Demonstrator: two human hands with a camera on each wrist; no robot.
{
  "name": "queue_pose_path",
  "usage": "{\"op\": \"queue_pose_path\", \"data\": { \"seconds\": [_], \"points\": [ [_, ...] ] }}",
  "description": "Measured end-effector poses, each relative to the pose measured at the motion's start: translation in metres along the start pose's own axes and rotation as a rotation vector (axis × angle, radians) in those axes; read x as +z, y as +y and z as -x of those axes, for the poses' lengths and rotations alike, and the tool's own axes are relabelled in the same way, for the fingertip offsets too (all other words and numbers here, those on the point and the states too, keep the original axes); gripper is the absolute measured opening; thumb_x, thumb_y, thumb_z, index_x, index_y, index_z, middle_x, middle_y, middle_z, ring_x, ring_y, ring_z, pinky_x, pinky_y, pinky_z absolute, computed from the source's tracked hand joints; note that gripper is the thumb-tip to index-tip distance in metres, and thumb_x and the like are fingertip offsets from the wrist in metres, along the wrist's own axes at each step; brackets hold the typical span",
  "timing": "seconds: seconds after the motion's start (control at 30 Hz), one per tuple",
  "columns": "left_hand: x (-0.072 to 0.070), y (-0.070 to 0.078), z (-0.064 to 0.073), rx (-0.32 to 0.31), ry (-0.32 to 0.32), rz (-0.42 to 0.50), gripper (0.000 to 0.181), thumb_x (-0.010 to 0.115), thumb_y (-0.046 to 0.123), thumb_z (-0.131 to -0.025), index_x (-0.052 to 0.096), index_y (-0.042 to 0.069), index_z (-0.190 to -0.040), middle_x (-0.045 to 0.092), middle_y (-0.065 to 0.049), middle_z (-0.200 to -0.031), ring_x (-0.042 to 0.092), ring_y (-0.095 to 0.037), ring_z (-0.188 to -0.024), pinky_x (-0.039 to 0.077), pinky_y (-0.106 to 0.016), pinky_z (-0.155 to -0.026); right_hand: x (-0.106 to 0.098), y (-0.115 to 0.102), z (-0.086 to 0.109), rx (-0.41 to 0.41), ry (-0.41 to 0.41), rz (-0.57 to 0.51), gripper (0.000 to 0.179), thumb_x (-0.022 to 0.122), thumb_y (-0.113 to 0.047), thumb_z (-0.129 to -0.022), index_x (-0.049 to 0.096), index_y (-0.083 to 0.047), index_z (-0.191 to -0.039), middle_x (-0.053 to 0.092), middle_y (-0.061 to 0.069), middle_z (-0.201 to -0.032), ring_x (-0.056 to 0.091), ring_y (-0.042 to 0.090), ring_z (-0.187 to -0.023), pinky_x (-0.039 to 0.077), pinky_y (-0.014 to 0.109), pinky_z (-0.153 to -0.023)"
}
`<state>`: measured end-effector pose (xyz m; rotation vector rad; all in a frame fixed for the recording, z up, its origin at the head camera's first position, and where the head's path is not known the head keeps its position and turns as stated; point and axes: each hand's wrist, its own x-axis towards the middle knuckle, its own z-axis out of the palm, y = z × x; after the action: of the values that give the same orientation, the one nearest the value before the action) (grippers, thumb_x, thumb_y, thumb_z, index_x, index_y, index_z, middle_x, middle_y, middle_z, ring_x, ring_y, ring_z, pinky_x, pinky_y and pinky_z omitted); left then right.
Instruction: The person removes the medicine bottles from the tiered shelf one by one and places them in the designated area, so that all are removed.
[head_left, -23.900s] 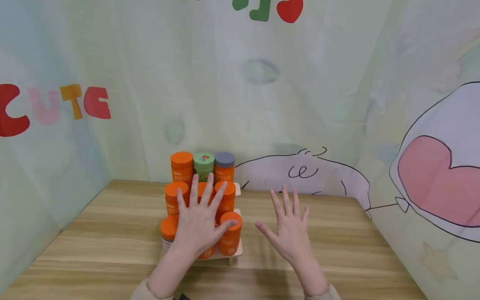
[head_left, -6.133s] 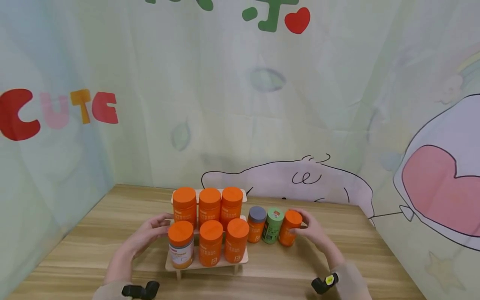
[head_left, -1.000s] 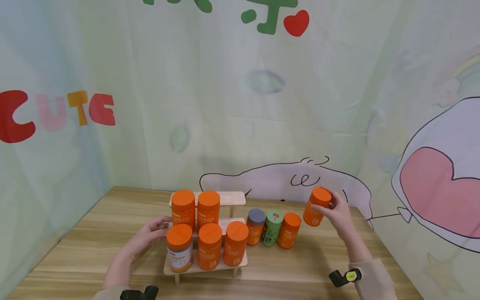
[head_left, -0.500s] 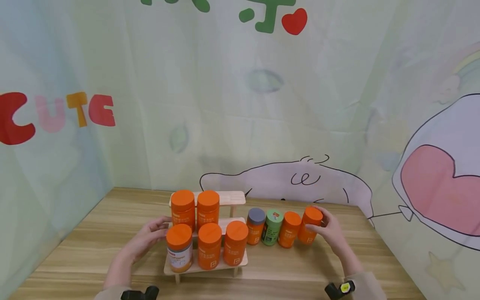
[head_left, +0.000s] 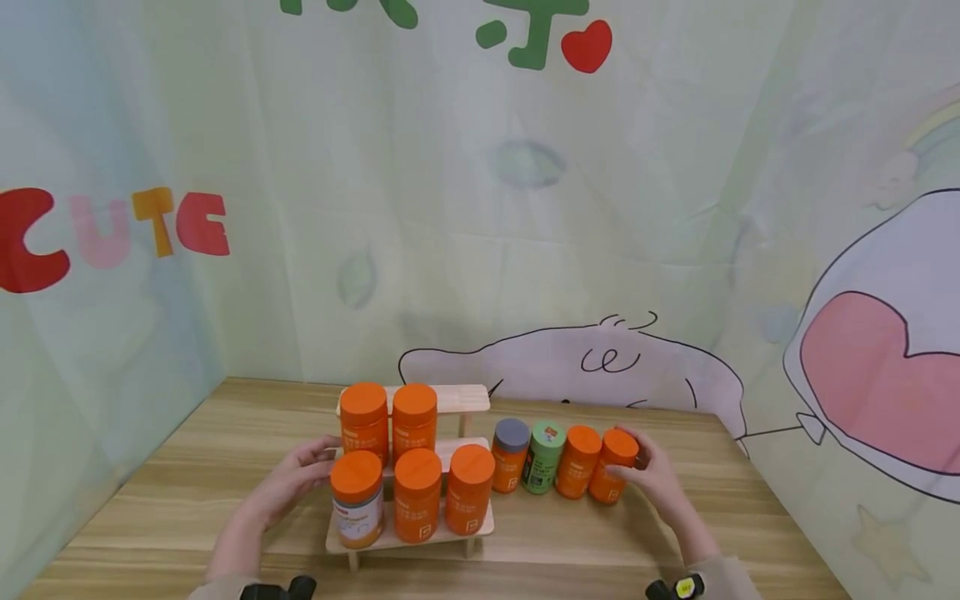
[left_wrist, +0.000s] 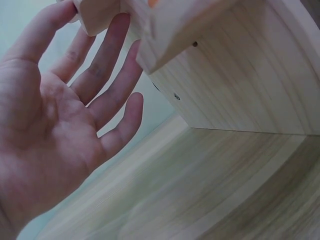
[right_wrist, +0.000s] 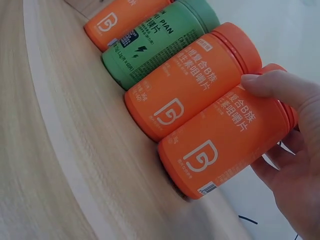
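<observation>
- Right hand [head_left: 651, 475] grasping an orange vitamin-B chewable-tablet bottle [head_left: 612, 471]: thumb on the near side, fingers round the far side, up near the orange lid. Bottle upright at the right end of a row on the table; whether its base bears fully on the wood, cannot tell.
- Left hand [head_left: 292, 479] at the left side of a stepped wooden rack [head_left: 465, 398], thumb and bent fingers about the end of a shelf, holding it.
- Touching the grasped bottle on its left: a matching orange bottle [head_left: 578, 462], upright.
- Next leftward, a green tablet bottle [head_left: 543, 457], then an orange bottle with a slate-grey lid [head_left: 510, 454], just beside the rack.
- Rack, front tier: white-labelled bottle with orange lid [head_left: 357, 500] at left, two orange bottles [head_left: 417, 496] to its right.
- Middle tier: two more orange-lidded bottles [head_left: 364, 421], left and centre. Top tier shows behind them.
- Underneath, wood-grain table [head_left: 570, 542].
- Behind, pale printed curtain [head_left: 450, 208]: "CUTE" lettering at left, red heart above, balloon drawing at right.
</observation>
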<state>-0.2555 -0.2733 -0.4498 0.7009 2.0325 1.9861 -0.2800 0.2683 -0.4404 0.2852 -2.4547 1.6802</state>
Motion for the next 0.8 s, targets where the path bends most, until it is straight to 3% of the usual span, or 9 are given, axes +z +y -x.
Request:
{"op": "queue_pose_path", "data": {
  "seconds": [0.37,0.67,0.8],
  "points": [
    [0.0,-0.001,0.0,0.014,-0.015,0.013,0.038,0.041,0.008,-0.102,0.06,0.039,-0.115,0.064,0.018,-0.112,0.059,0.001,-0.103,0.047,-0.016,-0.089,0.0,0.003,-0.002,0.042,-0.04,-0.016,0.071,0.072,-0.004,-0.083,0.037,0.0,-0.146,0.05,0.025,-0.139,0.055,-0.006,-0.102,0.045,0.015,-0.09],
    [0.0,-0.003,0.001,0.036,-0.03,0.06,0.04,0.04,0.006,-0.102,0.06,0.037,-0.116,0.065,0.016,-0.112,0.061,-0.001,-0.102,0.047,-0.016,-0.089,0.002,-0.005,-0.004,0.034,-0.017,-0.011,0.067,0.068,-0.011,-0.089,0.035,-0.002,-0.146,0.046,0.021,-0.146,0.048,-0.012,-0.108,0.039,0.012,-0.094],
    [0.001,-0.002,0.0,0.046,-0.038,0.06,0.04,0.04,0.005,-0.102,0.06,0.037,-0.116,0.066,0.016,-0.112,0.062,-0.001,-0.102,0.047,-0.017,-0.089,0.004,-0.015,-0.01,-0.007,0.014,-0.056,0.061,0.066,-0.007,-0.09,0.037,0.001,-0.143,0.055,0.006,-0.136,0.051,-0.009,-0.109,0.042,0.01,-0.091]
  ]
}}
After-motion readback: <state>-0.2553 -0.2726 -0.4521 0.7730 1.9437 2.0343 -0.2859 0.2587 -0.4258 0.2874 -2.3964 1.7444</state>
